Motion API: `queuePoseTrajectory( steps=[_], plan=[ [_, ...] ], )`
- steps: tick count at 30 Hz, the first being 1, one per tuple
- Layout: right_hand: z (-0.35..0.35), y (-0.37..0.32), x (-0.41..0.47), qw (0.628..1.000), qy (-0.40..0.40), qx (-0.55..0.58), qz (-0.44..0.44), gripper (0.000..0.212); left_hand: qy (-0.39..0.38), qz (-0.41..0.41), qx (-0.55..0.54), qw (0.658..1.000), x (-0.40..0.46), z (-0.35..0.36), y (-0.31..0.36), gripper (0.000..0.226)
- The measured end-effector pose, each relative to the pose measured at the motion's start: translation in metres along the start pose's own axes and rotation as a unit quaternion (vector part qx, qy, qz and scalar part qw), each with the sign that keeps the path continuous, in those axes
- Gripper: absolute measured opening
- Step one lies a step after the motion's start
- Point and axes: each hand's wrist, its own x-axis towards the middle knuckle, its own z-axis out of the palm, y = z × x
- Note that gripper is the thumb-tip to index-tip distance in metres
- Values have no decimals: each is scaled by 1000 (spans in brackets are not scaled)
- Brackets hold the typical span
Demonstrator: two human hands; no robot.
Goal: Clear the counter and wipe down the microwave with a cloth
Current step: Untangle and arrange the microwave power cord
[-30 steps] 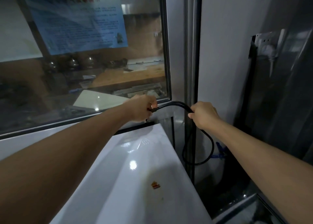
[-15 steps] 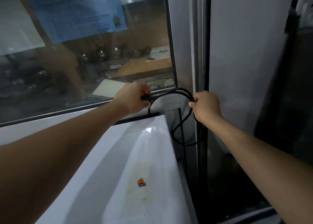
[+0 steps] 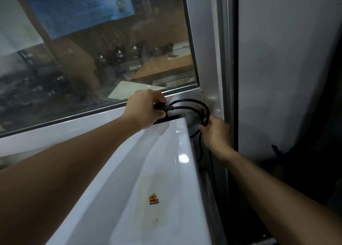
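- The white microwave (image 3: 140,180) fills the frame's lower middle, its glossy top running from 6 o'clock up toward the window.
- A small coloured sticker (image 3: 153,198) sits on that top, inside a yellowish stain.
- A black power cord (image 3: 190,104) loops just past the microwave's far right corner.
- The left hand (image 3: 143,111) has its fingers curled round the plug (image 3: 160,106) at the cord's end.
- The right hand (image 3: 215,133), at 3 o'clock from the left, pinches the loop's right side.
- A window (image 3: 92,59) with a blue notice (image 3: 77,9) stands behind, at 11 o'clock.
- A metal frame post (image 3: 212,50) and grey wall (image 3: 286,68) crowd the cord at 1 o'clock.
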Motion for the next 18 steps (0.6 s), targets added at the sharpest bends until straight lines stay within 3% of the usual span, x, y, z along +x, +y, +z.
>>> queuePoseTrajectory(
  steps=[5, 10, 13, 18],
  plan=[
    [10, 13, -4, 998, -45, -7, 34, 18, -7, -17, 15, 1000, -4, 6, -7, 26],
    [-3, 30, -8, 991, -55, -117, -18, 29, -7, -18, 12, 1000, -5, 11, -6, 24],
    [-9, 37, -5, 985, -41, -167, -4, 28, -6, -15, 16, 1000, -3, 13, -3, 23],
    [-5, 38, 0, 995, -8, -98, 32, 37, 6, -9, 29, 1000, 2, 15, 0, 26]
  ],
)
